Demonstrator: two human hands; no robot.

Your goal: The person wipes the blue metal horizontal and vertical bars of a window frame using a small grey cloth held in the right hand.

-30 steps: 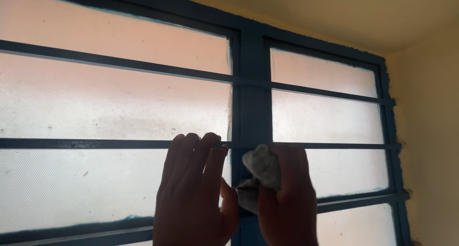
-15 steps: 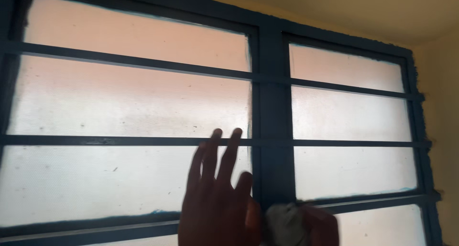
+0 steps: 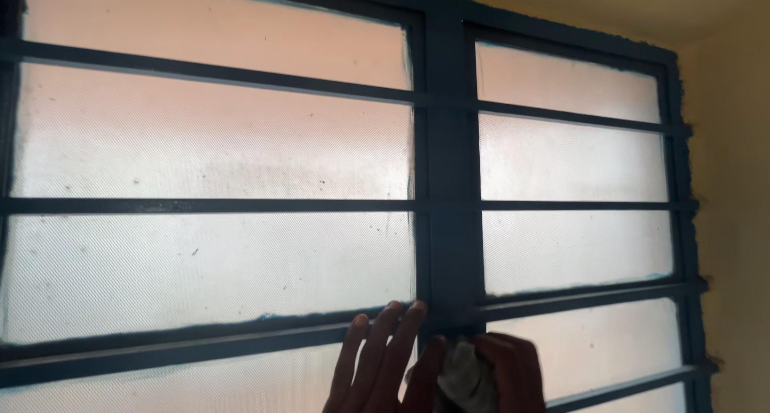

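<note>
At the foot of the window's dark middle post [image 3: 453, 180] sits a pale rag [image 3: 464, 377], bunched in the right hand [image 3: 505, 373], whose grip is closed around it. It looks soft, light and easily crumpled, best held in a wad. Left of the post, the left hand [image 3: 377, 365] lies flat, fingers spread, on frosted glass [image 3: 208, 261] over a crossbar [image 3: 184, 345].

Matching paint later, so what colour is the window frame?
Dark blue, seen best in the head view on the window frame.
</note>
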